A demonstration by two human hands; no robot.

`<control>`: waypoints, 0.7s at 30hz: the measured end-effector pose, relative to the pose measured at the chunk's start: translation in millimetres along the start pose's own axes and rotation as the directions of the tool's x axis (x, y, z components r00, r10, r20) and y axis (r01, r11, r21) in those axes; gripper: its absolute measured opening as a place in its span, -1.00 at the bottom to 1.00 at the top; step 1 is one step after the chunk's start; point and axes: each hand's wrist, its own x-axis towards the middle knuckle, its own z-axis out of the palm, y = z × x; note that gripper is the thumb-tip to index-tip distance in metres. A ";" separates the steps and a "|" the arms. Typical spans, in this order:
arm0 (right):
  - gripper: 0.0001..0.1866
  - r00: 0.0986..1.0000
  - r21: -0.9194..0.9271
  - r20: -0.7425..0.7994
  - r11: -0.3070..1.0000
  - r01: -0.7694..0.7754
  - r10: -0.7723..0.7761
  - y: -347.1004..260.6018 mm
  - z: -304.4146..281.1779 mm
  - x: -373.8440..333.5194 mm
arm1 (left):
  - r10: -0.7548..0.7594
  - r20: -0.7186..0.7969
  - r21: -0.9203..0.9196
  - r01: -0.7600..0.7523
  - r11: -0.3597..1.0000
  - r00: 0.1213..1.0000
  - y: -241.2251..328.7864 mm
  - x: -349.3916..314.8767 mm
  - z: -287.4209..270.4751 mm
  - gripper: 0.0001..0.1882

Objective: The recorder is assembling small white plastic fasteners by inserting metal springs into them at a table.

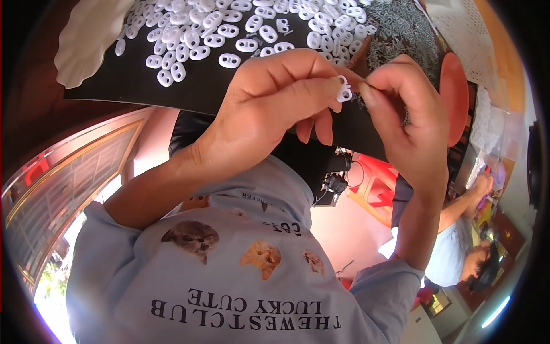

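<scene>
My left hand is closed, pinching a small white plastic cord lock with two holes between thumb and forefinger. Close to its right side, my right hand has thumb and forefinger pressed together; whatever they hold is too small to make out. Both hands are raised over the near edge of a black tabletop. Beyond them lie many loose white oval cord locks, each with two holes. To their right spreads a heap of small grey metal springs, partly hidden behind my right hand.
A white wavy-edged tray lies at the table's far left. A red oval dish stands right of the springs. Below the table are a red plastic stool and a black device with cables. Another person sits at the right.
</scene>
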 end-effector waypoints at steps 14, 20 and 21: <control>-0.91 0.950 0.379 0.019 0.877 -0.294 0.311 -38.0 29.1 16.2 | 0.166 0.048 0.067 -0.169 0.983 0.985 -10.5 -21.9 -20.4 -0.82; -0.90 0.956 0.349 0.048 0.892 -0.286 0.288 -42.2 34.8 22.1 | 0.156 0.041 0.040 -0.157 0.987 0.987 -11.8 -26.6 -28.0 -0.81; -0.90 0.952 0.333 0.062 0.893 -0.302 0.299 -43.0 34.6 22.8 | 0.157 0.038 0.038 -0.158 0.987 0.987 -11.3 -27.2 -28.9 -0.81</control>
